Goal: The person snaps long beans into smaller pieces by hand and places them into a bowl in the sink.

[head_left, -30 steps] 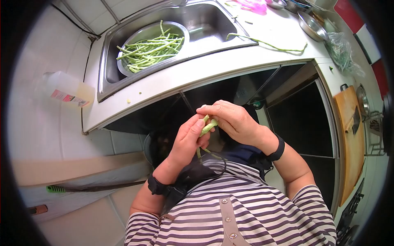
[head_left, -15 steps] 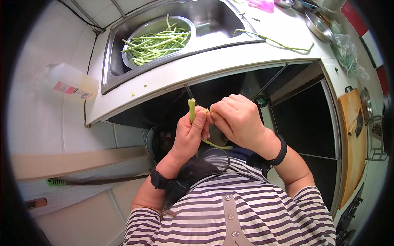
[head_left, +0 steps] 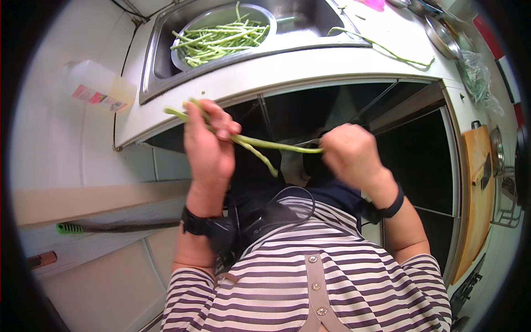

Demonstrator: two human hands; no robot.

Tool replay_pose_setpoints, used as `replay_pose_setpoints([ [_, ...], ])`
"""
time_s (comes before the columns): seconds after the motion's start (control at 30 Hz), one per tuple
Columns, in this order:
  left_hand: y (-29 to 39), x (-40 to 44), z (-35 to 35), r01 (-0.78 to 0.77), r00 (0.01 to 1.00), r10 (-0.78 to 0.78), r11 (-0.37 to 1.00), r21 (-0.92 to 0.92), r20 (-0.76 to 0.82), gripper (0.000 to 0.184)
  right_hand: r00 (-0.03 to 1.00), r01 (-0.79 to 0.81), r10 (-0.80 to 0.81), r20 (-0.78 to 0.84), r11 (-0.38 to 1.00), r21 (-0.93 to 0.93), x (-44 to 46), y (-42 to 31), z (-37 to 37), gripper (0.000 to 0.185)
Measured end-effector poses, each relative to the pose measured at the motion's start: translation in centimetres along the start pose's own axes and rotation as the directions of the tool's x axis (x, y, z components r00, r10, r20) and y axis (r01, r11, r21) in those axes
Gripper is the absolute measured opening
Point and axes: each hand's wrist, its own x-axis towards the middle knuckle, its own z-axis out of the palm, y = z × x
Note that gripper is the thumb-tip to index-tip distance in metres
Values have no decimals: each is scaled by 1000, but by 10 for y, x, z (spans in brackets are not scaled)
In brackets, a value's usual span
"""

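Observation:
My left hand (head_left: 209, 146) is closed around long green beans (head_left: 260, 144) in front of the counter's edge, with short ends poking out past the fingers. One strand stretches across to my right hand (head_left: 351, 157), whose fingers are closed on its far end; another hangs loose below. Both hands are slightly blurred. Behind them, a metal bowl (head_left: 272, 26) rests in the sink (head_left: 298, 46), holding many cut bean pieces (head_left: 224, 43). A single long bean (head_left: 395, 54) lies on the counter right of the sink, its left end over the sink rim.
A plastic bottle (head_left: 102, 88) with a pink label stands at the left wall. To the right are a metal dish (head_left: 442, 36), a clear plastic bag (head_left: 478, 83) and a wooden cutting board (head_left: 475, 193). Dark cabinet doors (head_left: 332, 94) lie below the white counter (head_left: 249, 86).
My hands have moved apart: the left went left and up towards the counter, the right shifted right. The bean is now stretched between them. The camera view has tilted slightly.

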Motion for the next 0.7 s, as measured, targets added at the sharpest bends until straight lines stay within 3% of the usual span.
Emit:
replay_pose_setpoints([
  [0.07,24,8,-22,31,999,-22,973,-227,45,38,974,-223,224,31,974,-28,-25,39,-11,6],
  [0.13,41,11,-37,42,996,-3,908,-418,93,35,920,-382,390,22,909,-170,-56,76,-16,5],
  [0.23,48,10,-43,89,995,-41,812,-577,95,36,853,-466,513,93,830,-307,-91,109,-19,15],
  [0.33,41,8,-37,146,989,-110,773,-618,96,37,940,-296,338,38,868,-398,-80,99,-11,25],
  [0.37,37,9,-35,164,986,-129,763,-626,101,37,929,-317,369,27,830,-460,-72,86,-6,34],
  [0.43,31,10,-31,223,975,-169,729,-647,145,39,946,-324,316,-75,895,-308,-43,58,-1,34],
  [0.53,24,6,-20,276,961,-208,683,-676,182,42,928,-305,346,-135,918,252,-16,36,13,31],
  [0.57,22,6,-17,262,965,-200,674,-691,170,42,940,-293,341,-11,823,487,-11,30,22,30],
  [0.6,20,7,-14,249,968,-193,664,-705,160,42,834,-548,414,364,548,632,-4,8,20,32],
  [0.63,19,8,-11,236,971,-185,653,-720,150,42,839,-544,245,485,382,747,-5,0,33,36],
  [0.7,17,10,-10,225,974,-157,653,-723,161,42,764,-629,45,643,275,728,-2,-24,44,51],
])
